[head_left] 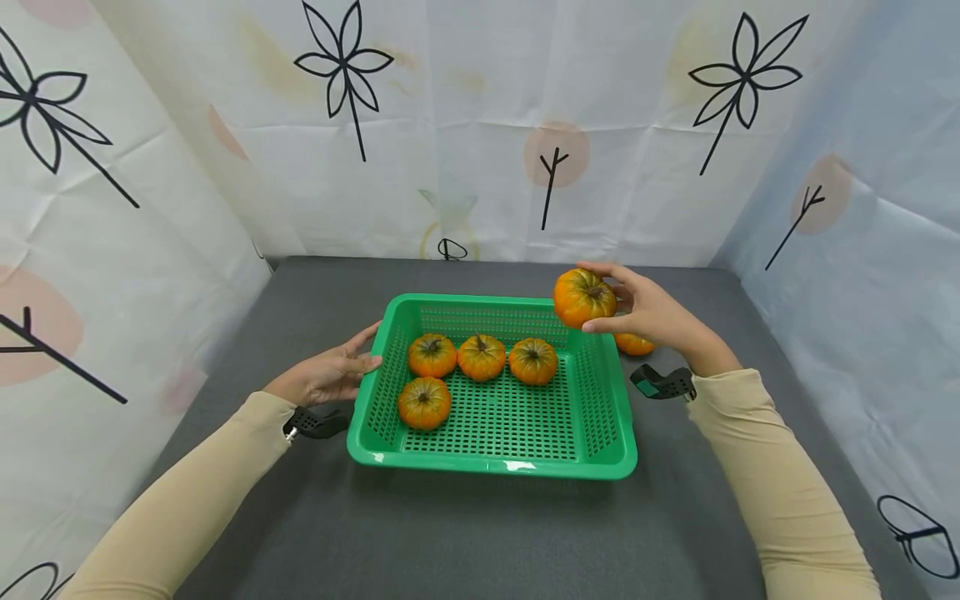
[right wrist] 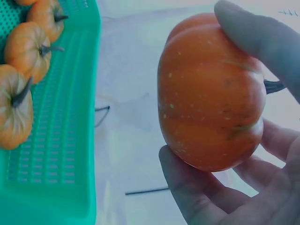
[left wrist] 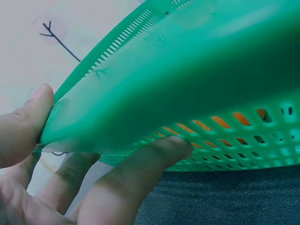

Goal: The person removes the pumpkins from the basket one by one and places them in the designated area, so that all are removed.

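A green plastic basket (head_left: 495,469) holds several small orange pumpkins, among them one pumpkin (head_left: 424,403) near its left front. My left hand (head_left: 330,372) grips the basket's left side. In the left wrist view the thumb (left wrist: 29,124) lies at the rim and the other fingers reach beneath it along the perforated wall. Above the basket's back right corner, my right hand (head_left: 651,313) holds another orange pumpkin (head_left: 581,293) between thumb and fingers. That pumpkin's smooth side and dark stem show in the right wrist view.
One more pumpkin (head_left: 634,344) lies on the dark grey table (head_left: 480,542) just right of the basket, partly hidden by my right hand. White patterned cloth (head_left: 480,167) hangs at the back and both sides.
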`<control>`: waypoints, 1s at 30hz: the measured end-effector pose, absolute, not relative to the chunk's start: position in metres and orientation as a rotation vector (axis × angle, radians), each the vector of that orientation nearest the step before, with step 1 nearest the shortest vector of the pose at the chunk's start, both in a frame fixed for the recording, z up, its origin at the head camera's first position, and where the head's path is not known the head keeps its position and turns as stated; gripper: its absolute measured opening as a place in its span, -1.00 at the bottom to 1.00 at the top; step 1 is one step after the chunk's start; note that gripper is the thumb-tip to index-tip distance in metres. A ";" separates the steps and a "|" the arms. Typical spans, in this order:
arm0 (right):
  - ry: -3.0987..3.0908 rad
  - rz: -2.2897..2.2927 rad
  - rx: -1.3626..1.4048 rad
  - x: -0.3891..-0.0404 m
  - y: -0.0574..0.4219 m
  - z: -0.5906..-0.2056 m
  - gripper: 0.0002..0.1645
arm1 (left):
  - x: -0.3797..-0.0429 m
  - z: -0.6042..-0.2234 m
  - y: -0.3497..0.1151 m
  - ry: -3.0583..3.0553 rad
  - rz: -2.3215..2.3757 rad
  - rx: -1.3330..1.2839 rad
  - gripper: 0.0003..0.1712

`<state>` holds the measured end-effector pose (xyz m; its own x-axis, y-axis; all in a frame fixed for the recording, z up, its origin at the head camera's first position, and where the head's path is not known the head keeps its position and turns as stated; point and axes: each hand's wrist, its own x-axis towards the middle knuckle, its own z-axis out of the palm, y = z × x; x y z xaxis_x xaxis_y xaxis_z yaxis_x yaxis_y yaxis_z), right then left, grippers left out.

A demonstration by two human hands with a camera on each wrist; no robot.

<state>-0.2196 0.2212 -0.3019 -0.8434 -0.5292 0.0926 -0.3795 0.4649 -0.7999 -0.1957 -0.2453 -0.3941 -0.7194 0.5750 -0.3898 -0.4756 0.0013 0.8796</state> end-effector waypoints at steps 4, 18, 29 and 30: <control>2.594 -1.349 -0.742 -0.218 0.233 -0.303 -0.04 | -0.195 -0.394 -0.245 1.542 1.807 0.112 -0.06; 2.732 -1.455 -0.460 -0.207 0.264 -0.313 -0.06 | -0.195 -0.395 -0.246 1.534 1.813 0.114 -0.07; 2.842 -1.535 -0.295 -0.205 0.288 -0.331 -0.02 | -0.196 -0.395 -0.246 1.522 1.817 0.110 -0.06; 2.851 -1.536 -0.271 -0.205 0.290 -0.332 -0.01 | -0.196 -0.395 -0.246 1.522 1.817 0.109 -0.05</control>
